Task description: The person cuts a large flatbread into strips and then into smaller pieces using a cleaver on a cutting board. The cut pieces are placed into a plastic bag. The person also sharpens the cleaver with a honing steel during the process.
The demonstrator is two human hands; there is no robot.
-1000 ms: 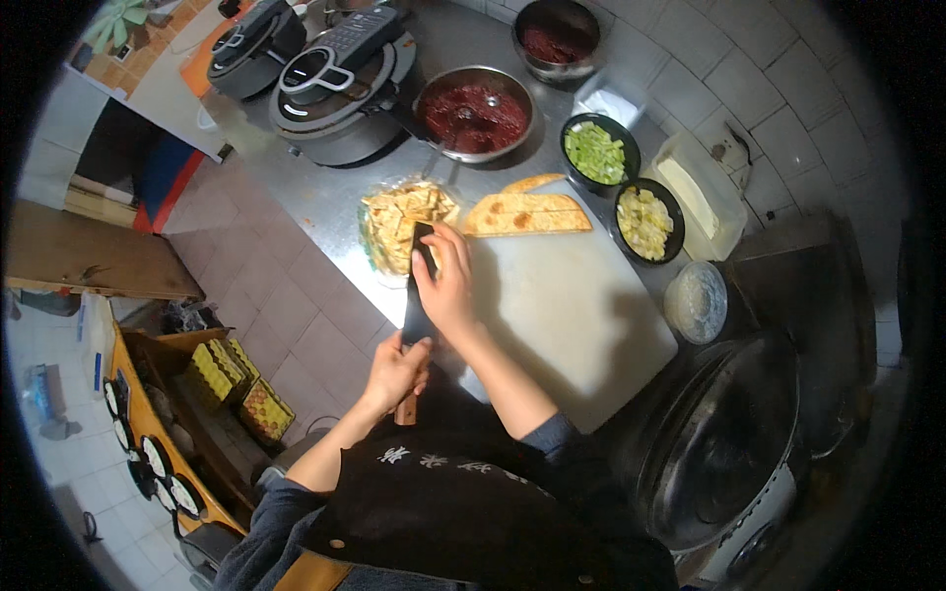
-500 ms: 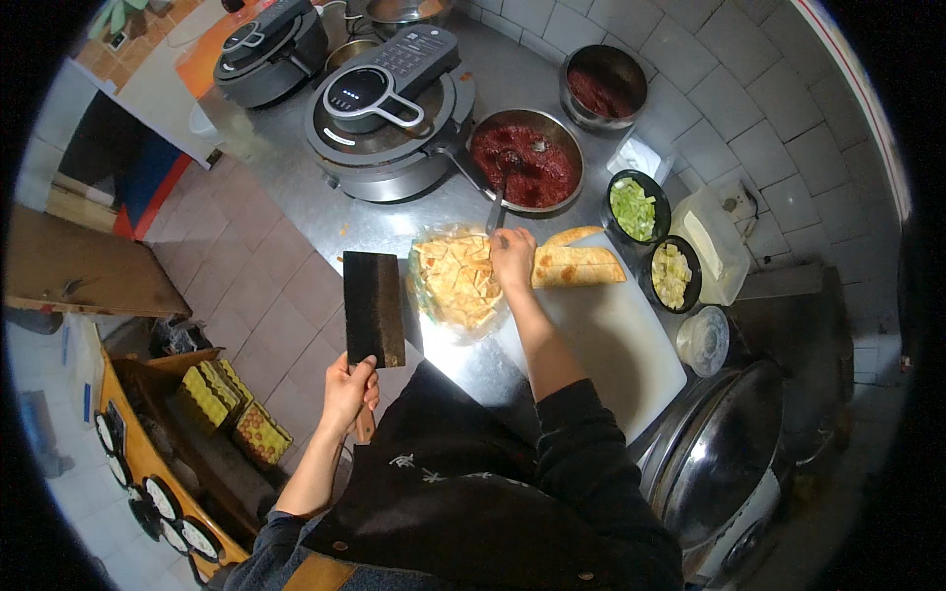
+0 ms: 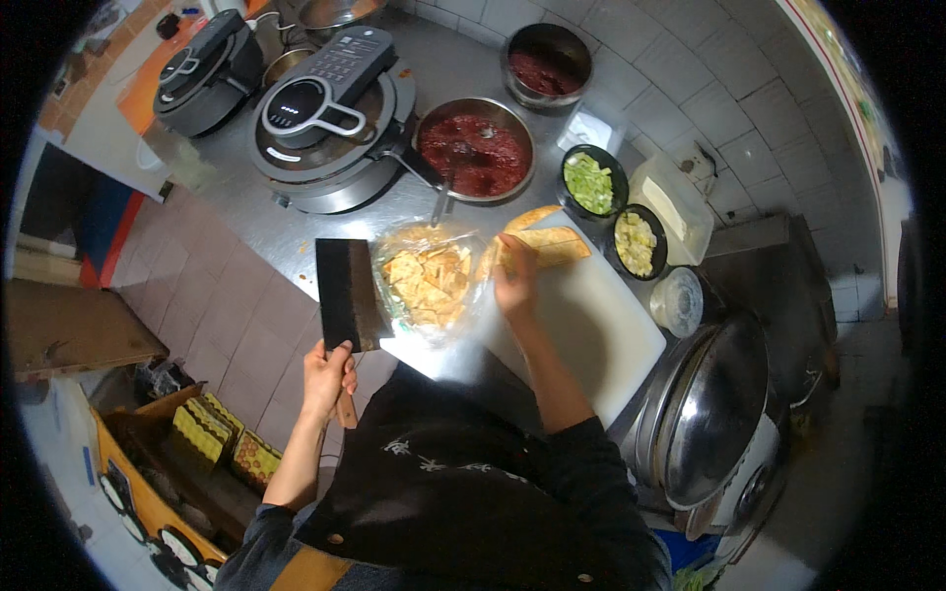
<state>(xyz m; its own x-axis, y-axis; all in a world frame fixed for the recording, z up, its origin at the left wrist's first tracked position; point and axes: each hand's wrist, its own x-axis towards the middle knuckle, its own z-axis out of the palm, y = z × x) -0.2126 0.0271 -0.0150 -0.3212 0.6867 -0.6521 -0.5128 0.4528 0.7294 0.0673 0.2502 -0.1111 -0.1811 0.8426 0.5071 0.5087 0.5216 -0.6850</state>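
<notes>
My left hand (image 3: 325, 382) is closed round the wooden handle of a cleaver (image 3: 345, 294), whose broad dark blade points up and away from me over the counter's near edge. My right hand (image 3: 516, 286) is at the left end of a folded, browned flatbread (image 3: 557, 246), fingers bent over it and slightly blurred. The flatbread lies across the far end of a white cutting board (image 3: 591, 340), with another piece (image 3: 533, 217) just behind it. Between the cleaver and my right hand sits a clear plastic bag (image 3: 392, 320) full of cut flatbread pieces (image 3: 430, 281).
Beyond the bag stands a pan of red sauce (image 3: 473, 143) with a spoon (image 3: 442, 200) in it. A round grey electric cooker (image 3: 330, 148) is to its left. Bowls of chopped greens (image 3: 589, 185) and pale chopped vegetable (image 3: 636, 246) edge the board. A large metal lid (image 3: 714, 414) lies right.
My right hand has moved from beside the spoon handle and bag onto the flatbread's left end. The view has shifted, so the counter things appear further left. The cleaver stays in my left hand.
</notes>
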